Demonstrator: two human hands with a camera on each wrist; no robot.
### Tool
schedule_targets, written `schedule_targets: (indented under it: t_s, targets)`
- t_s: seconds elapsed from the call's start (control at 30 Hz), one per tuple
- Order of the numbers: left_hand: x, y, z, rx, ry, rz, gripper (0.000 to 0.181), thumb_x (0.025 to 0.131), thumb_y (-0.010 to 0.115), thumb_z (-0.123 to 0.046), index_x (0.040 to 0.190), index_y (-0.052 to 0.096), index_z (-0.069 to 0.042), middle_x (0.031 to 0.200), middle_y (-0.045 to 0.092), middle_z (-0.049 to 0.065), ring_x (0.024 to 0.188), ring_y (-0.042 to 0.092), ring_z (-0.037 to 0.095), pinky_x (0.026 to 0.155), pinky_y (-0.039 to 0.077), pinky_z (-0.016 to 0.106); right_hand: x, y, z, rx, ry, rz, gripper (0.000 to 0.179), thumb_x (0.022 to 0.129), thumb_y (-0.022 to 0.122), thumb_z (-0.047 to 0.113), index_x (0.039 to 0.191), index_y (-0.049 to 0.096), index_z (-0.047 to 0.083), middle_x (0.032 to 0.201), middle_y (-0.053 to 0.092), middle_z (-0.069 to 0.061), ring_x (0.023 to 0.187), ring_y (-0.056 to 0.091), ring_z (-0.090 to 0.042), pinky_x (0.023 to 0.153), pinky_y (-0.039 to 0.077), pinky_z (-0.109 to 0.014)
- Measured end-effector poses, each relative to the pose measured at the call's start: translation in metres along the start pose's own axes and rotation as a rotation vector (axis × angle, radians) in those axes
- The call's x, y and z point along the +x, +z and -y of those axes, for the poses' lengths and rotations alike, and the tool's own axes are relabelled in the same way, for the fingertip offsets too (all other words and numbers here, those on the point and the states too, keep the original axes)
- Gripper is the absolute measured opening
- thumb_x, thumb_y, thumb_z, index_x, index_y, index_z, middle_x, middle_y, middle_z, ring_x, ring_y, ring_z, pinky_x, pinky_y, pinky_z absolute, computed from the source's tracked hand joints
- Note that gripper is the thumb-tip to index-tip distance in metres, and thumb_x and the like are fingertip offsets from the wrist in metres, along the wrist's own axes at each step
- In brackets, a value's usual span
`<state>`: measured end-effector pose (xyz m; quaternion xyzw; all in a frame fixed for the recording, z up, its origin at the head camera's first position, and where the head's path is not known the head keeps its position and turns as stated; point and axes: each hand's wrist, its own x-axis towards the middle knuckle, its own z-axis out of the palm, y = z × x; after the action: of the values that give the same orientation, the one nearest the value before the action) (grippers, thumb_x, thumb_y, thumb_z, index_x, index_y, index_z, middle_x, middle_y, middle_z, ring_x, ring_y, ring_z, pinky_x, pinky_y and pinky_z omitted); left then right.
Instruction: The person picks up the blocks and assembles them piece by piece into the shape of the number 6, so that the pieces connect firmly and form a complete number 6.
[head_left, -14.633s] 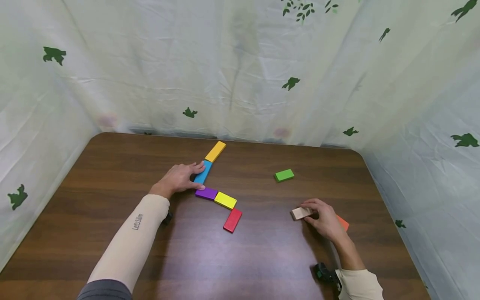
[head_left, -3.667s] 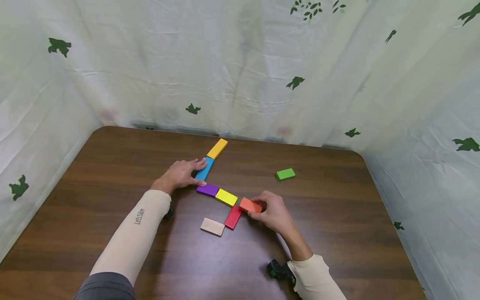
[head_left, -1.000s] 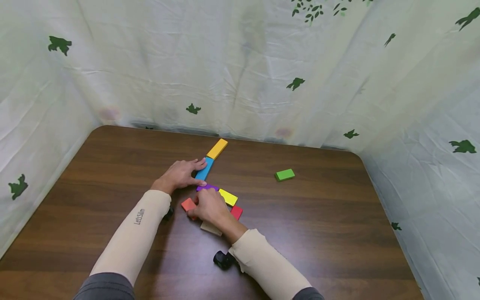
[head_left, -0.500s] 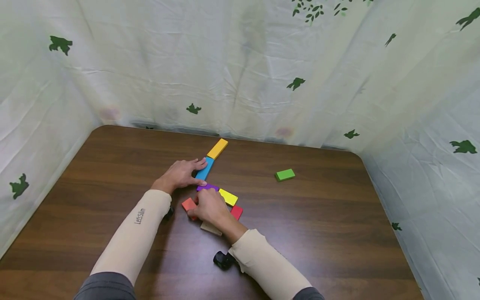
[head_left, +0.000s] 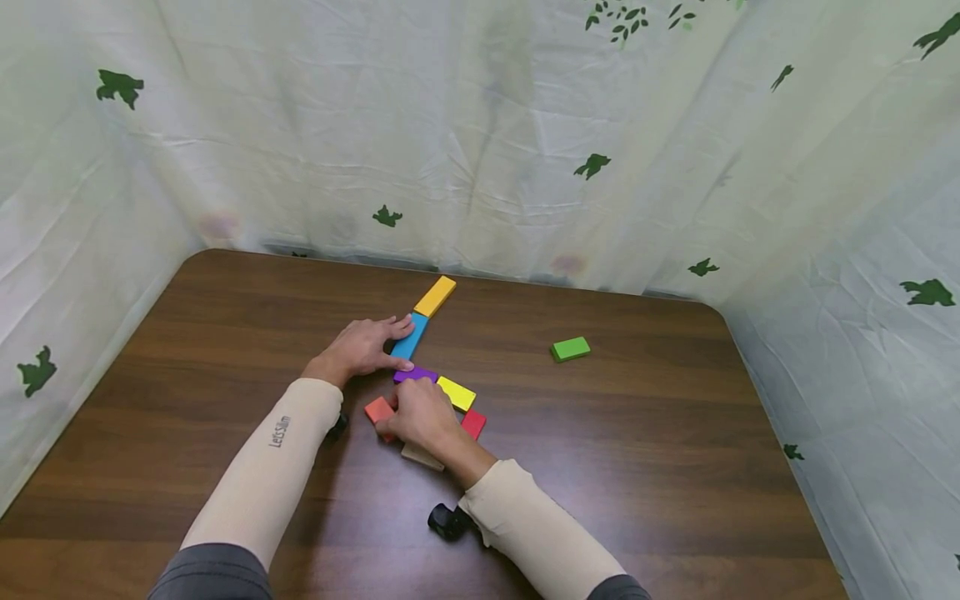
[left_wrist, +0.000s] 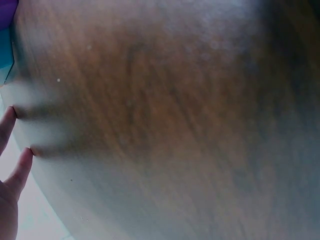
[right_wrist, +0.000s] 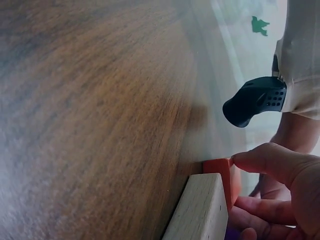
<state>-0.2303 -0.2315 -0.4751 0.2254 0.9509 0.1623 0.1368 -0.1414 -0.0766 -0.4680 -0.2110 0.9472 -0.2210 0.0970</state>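
Observation:
My right hand (head_left: 427, 417) pinches an orange wooden block (head_left: 377, 408) between thumb and fingers, at the left end of a bare wood block (head_left: 422, 457). In the right wrist view the orange block's end stands right behind the pale block (right_wrist: 197, 207). My left hand (head_left: 360, 348) rests with spread fingers on a blue block (head_left: 409, 340), its thumb tip at the edge of a purple block (head_left: 426, 372). A yellow block (head_left: 457, 394) adjoins the purple one, and a red block (head_left: 474, 424) follows, partly hidden by my right hand. An amber block (head_left: 435, 297) meets the blue one's far end.
A green block (head_left: 571, 349) lies apart on the right side of the brown wooden table (head_left: 660, 433). White curtains (head_left: 480, 150) with green leaf and bird prints hang around the table's back and sides. A black wrist camera (head_left: 447, 522) sits at my right sleeve.
Earlier my right hand held the bare wood block, now lying against the red block. The orange block has since moved from the right side to the left of it. The left hand stays put.

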Motion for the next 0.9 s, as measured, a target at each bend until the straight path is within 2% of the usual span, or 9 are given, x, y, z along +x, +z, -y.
schedule_targets:
  t_s: [0.9]
  targets:
    - [0.0002,-0.0007,-0.0004,-0.002,-0.018,0.018,0.085,0.084,0.065,-0.057,0.149,0.033,-0.013,0.154,0.029,0.014,0.137,0.032,0.044,0.108,0.024,0.062,-0.0021,-0.001,-0.0012,0.036,0.022,0.021,0.039,0.075,0.08,0.034,0.051,0.054,0.017,0.044,0.031,0.011,0.044,0.036,-0.005,0.04,0.026,-0.019]
